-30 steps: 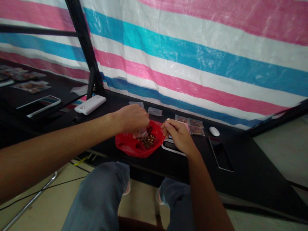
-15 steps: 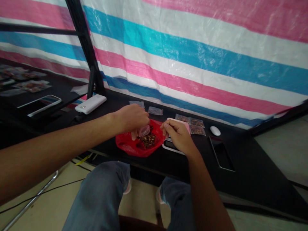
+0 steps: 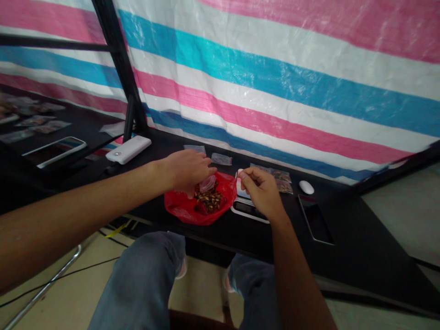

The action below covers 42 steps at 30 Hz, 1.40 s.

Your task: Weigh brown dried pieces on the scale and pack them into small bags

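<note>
My left hand (image 3: 190,170) is over the red plastic bag (image 3: 178,208), fingers stretched out and apart. Below its fingers, a small clear plastic piece (image 3: 207,184), perhaps a cup or little bag, rests on the brown dried pieces (image 3: 211,201) inside the bag. Pinched fingers of my right hand (image 3: 259,188) are above the small white scale (image 3: 242,210), just right of the bag's rim. Whatever the pinch holds, if anything, is too small to make out. The right hand covers part of the scale.
Small clear bags (image 3: 222,159) lie behind the red bag. Filled packets (image 3: 283,183) sit beyond my right hand, near a white mouse (image 3: 306,187) and a phone (image 3: 315,220). A white power bank (image 3: 129,150) lies left, beside a black frame (image 3: 118,55) backed by striped sheeting.
My left fingers have opened and lifted off the clear plastic piece, which stays in the red bag. My right hand has moved slightly right, off the bag's rim and over the scale.
</note>
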### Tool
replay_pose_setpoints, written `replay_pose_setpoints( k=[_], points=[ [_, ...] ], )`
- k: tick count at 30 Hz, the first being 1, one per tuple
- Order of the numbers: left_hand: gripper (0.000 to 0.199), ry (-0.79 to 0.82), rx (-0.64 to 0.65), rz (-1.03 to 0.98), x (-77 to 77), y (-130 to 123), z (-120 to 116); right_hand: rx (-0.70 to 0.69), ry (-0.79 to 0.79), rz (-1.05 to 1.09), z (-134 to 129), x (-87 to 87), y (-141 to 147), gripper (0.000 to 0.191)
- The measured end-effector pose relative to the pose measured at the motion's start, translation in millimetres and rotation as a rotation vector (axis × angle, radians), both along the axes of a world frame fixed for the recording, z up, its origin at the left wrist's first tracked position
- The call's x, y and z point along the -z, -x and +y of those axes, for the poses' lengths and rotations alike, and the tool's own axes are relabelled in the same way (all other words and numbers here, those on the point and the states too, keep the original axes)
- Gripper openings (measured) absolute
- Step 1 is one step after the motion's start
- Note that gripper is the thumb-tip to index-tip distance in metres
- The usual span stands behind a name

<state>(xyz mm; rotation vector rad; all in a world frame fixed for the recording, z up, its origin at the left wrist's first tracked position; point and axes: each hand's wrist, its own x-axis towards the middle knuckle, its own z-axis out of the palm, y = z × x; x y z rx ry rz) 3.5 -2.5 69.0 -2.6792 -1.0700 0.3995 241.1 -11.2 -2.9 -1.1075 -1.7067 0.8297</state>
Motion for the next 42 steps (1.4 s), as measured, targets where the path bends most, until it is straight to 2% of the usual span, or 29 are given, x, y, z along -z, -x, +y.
replay_pose_setpoints(
  k=[4, 8, 12, 15, 18, 20, 23, 26, 29, 35, 38, 42],
  points=[
    [0.048, 0.029, 0.005, -0.059, 2.0, 1, -1, 0.045, -0.015, -0.008, 0, 2.7, -3, 0.027],
    [0.033, 0.027, 0.013, -0.031, 0.1, 1, 1, 0.044, -0.016, -0.005, 0, 3.4, -4, 0.026],
    [0.03, 0.007, 0.025, -0.039, -3.1, 3, 6, 0.079, -0.047, 0.025, 4, 0.3, -13, 0.024],
    [0.032, 0.019, 0.028, -0.044, -6.4, 5, 8, 0.21, -0.086, 0.046, 10, -0.3, -31, 0.024],
    [0.034, 0.051, 0.019, -0.019, -8.5, 7, 9, 0.405, -0.115, 0.065, 18, 3.7, -54, 0.024],
    [0.034, 0.086, -0.01, -0.023, -8.3, 8, 9, 0.511, -0.094, 0.094, 23, 8.2, -67, 0.026],
    [0.031, 0.151, -0.09, -0.077, -7.8, 8, 10, 0.596, -0.038, 0.088, 27, 15.2, -79, 0.028],
    [0.028, 0.268, -0.15, -0.117, -11.3, 6, 10, 0.657, -0.032, -0.008, 30, 23.9, -88, 0.027],
    [0.039, 0.342, -0.179, -0.109, -16.8, 2, 10, 0.699, -0.03, -0.205, 35, 37.2, -100, 0.025],
    [0.041, 0.298, -0.189, -0.136, -16.7, 5, 11, 0.525, 0.019, -0.685, 45, 66.4, -122, 0.033],
    [0.043, 0.276, -0.231, -0.112, -15.0, 7, 12, 0.533, 0.008, -0.792, 45, 69.4, -124, 0.032],
    [0.043, 0.309, -0.247, -0.091, -17.2, 7, 13, 0.593, 0.092, -0.852, 41, 60.9, -119, 0.025]
  ],
)
